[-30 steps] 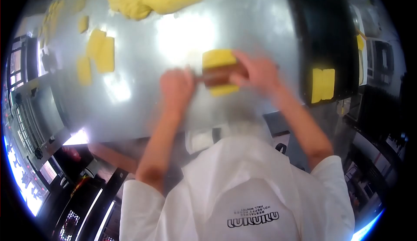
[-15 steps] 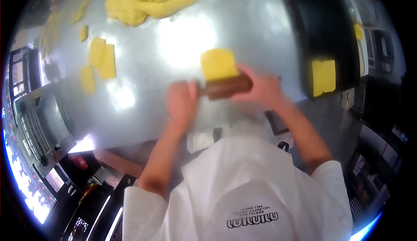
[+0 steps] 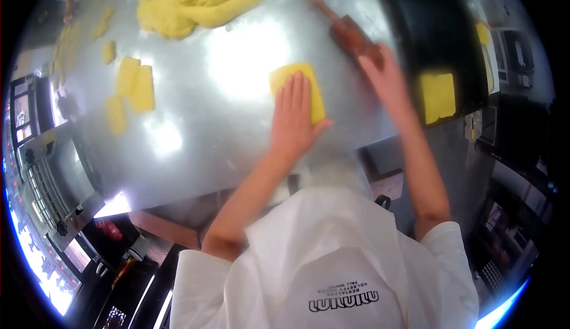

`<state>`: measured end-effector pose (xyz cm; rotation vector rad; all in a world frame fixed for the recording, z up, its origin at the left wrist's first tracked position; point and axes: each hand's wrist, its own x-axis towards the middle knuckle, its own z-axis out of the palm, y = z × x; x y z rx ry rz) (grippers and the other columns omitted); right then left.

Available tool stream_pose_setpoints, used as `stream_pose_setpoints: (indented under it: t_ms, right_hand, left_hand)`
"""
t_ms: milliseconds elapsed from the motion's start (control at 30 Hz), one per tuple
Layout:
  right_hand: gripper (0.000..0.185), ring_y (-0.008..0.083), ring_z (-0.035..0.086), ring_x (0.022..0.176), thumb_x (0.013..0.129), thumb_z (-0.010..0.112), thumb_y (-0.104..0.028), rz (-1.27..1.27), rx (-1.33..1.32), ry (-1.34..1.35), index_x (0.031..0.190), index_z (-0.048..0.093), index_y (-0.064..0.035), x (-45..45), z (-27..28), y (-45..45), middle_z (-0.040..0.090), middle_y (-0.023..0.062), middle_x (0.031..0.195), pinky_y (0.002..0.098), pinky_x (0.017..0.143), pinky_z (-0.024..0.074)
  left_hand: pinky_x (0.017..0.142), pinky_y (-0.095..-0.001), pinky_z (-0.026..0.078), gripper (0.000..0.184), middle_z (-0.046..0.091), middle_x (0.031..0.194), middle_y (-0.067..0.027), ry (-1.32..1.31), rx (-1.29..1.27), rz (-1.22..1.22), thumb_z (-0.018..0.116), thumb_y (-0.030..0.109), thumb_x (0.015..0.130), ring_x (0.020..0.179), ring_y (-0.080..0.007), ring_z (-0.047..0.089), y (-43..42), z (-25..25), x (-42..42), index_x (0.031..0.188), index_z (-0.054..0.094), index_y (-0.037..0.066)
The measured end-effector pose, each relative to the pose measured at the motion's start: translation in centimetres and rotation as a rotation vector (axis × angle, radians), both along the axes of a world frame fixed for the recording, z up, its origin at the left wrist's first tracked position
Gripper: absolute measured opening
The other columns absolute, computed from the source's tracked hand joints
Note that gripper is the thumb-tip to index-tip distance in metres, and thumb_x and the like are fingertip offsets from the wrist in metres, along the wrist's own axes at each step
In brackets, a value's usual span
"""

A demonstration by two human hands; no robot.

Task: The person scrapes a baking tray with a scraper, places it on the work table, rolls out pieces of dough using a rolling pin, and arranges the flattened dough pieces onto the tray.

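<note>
My left hand lies flat on a yellow dough sheet on the metal table, its fingers stretched out over the middle of the sheet. To the right, my right hand is at the near end of a brown rolling pin. Its thumb and fingers are around the pin's near handle. The pin points away and to the left, apart from the sheet, and is slightly blurred.
A large yellow dough mass lies at the far side. Several dough pieces are on the left. A black tray at the right bears another yellow sheet. Another person's hand shows at the far left.
The rolling pin has moved off the sheet, away and to the right, with my right hand. My left hand has let go of the pin and now lies flat on the sheet.
</note>
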<state>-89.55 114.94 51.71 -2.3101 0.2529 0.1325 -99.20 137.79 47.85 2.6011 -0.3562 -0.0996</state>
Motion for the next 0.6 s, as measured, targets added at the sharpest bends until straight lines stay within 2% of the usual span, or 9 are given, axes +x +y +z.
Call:
stream_pose_setpoints:
  t_ms: [33, 133, 233, 267, 333, 400, 500, 600]
  right_hand:
    - [0.061, 0.0287, 0.065, 0.103, 0.092, 0.073, -0.037, 0.015, 0.003, 0.019, 0.142, 0.053, -0.0094, 0.1, 0.3, -0.3, 0.068, 0.0143, 0.114, 0.0361, 0.09, 0.0518]
    - [0.049, 0.0246, 0.065, 0.1, 0.095, 0.071, -0.03, 0.207, -0.563, -0.389, 0.137, 0.057, -0.0076, -0.5, 0.7, -1.7, 0.067, 0.0129, 0.109, 0.0347, 0.087, 0.0525]
    - [0.034, 0.0192, 0.065, 0.1, 0.098, 0.066, -0.021, 0.048, 0.053, -0.13, 0.129, 0.062, -0.0072, -3.0, 3.4, 2.0, 0.068, 0.0094, 0.111, 0.0317, 0.085, 0.0532]
    - [0.025, 0.0162, 0.066, 0.099, 0.1, 0.062, -0.015, 0.033, 0.366, 0.076, 0.123, 0.065, -0.0049, -3.6, 4.9, 4.1, 0.069, 0.0089, 0.115, 0.0299, 0.083, 0.0541]
    - [0.026, 0.0168, 0.068, 0.102, 0.1, 0.063, -0.016, 0.22, 0.846, 0.414, 0.121, 0.065, -0.0014, -2.8, 4.0, 6.3, 0.068, 0.0105, 0.119, 0.0311, 0.088, 0.0554]
    - [0.031, 0.0189, 0.068, 0.106, 0.099, 0.064, -0.017, 0.123, 1.121, 0.431, 0.124, 0.062, 0.002, -2.4, 1.1, 9.7, 0.068, 0.0138, 0.119, 0.0315, 0.094, 0.0555]
    - [0.034, 0.0222, 0.068, 0.111, 0.1, 0.062, -0.018, -0.076, 1.414, 0.638, 0.128, 0.059, 0.0013, -1.1, -5.0, 10.4, 0.068, 0.0143, 0.119, 0.0348, 0.097, 0.0552]
    - [0.035, 0.0247, 0.068, 0.112, 0.101, 0.06, -0.02, 0.089, 1.124, 0.486, 0.129, 0.058, 0.0013, -1.1, 1.7, 9.8, 0.069, 0.0157, 0.116, 0.0385, 0.097, 0.0554]
  left_hand:
    - [0.123, -0.0512, 0.021, 0.097, 0.024, 0.163, -0.0257, 0.002, -0.01, 0.003, 0.07, 0.05, 0.088, 0.15, -0.0449, 0.024, 0.3, 0.2, 0.2, 0.154, 0.028, -0.007]
    - [0.121, -0.0475, 0.028, 0.076, 0.033, 0.161, -0.0228, 0.029, -0.073, -0.019, 0.067, 0.037, 0.096, 0.147, -0.0399, 0.034, 1.5, 1.3, 0.6, 0.152, 0.037, -0.004]
    - [0.116, -0.0421, 0.035, 0.051, 0.048, 0.152, -0.0196, 0.035, -0.66, 0.302, 0.06, 0.021, 0.102, 0.141, -0.0325, 0.046, 5.2, 1.0, 0.3, 0.146, 0.049, -0.001]
    - [0.114, -0.0396, 0.038, 0.044, 0.054, 0.147, -0.0184, -0.025, -0.662, 0.404, 0.056, 0.017, 0.103, 0.136, -0.0296, 0.051, 6.0, 1.5, 0.7, 0.143, 0.053, -0.001]
    - [0.112, -0.0368, 0.04, 0.037, 0.061, 0.139, -0.0171, -0.054, -0.674, 0.52, 0.053, 0.013, 0.104, 0.131, -0.0266, 0.056, 7.4, 1.6, 1.3, 0.138, 0.058, -0.001]
    - [0.112, -0.0361, 0.04, 0.036, 0.063, 0.135, -0.017, 0.009, -0.691, 0.562, 0.054, 0.013, 0.103, 0.13, -0.0264, 0.056, 8.8, 0.6, 1.6, 0.135, 0.06, -0.002]
    - [0.11, -0.0353, 0.041, 0.034, 0.065, 0.132, -0.0166, 0.034, -0.543, 0.496, 0.054, 0.013, 0.102, 0.128, -0.0258, 0.058, 8.9, 1.3, 2.2, 0.132, 0.062, -0.003]
    - [0.104, -0.0374, 0.046, 0.033, 0.069, 0.121, -0.0198, -0.046, -0.555, 0.367, 0.059, 0.014, 0.098, 0.117, -0.0308, 0.064, 8.8, 0.8, 3.8, 0.126, 0.064, -0.003]
